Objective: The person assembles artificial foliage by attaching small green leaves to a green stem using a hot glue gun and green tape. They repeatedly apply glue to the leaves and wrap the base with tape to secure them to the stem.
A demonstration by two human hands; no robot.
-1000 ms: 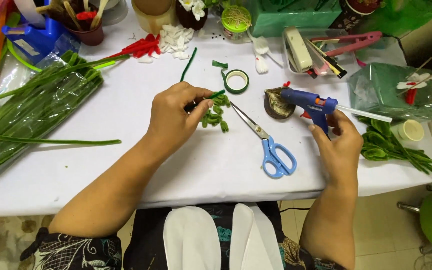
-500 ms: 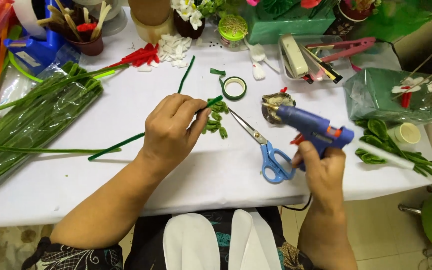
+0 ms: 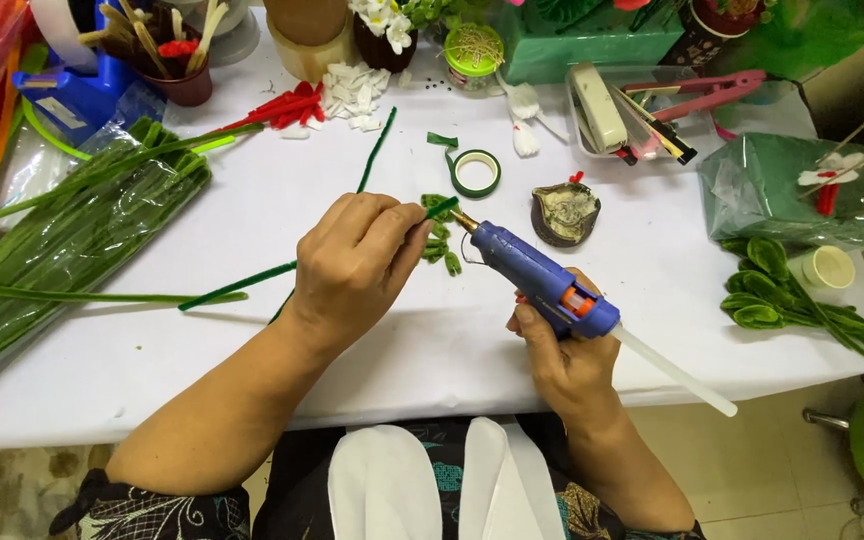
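White table [image 3: 252, 390] fills most of the head view, and I look down on it with craft things all around. I use the roll of green tape [image 3: 477, 172] as my landmark.

My left hand [image 3: 357, 265] sits below and a bit left of the tape. Its fingers are pinched shut on a green fuzzy stem [image 3: 252, 283], and the stem runs out from under the hand toward the left. At the top end of the stem I see a bunch of small green curls [image 3: 440, 245], just below the tape.

My right hand [image 3: 564, 350] is lower down and to the right of the tape. It is wrapped tight around a blue glue gun [image 3: 542, 280]. The gun's tip [image 3: 464, 220] points up-left and is right next to the green curls. I cannot tell if it touches them. A clear glue stick [image 3: 677, 372] pokes out the back of the gun.

Just right of the tape lies a small dish [image 3: 565, 212]. Far left of the tape is a bag of green stems [image 3: 62, 250]. Far right of it are green leaf shapes [image 3: 782, 295].
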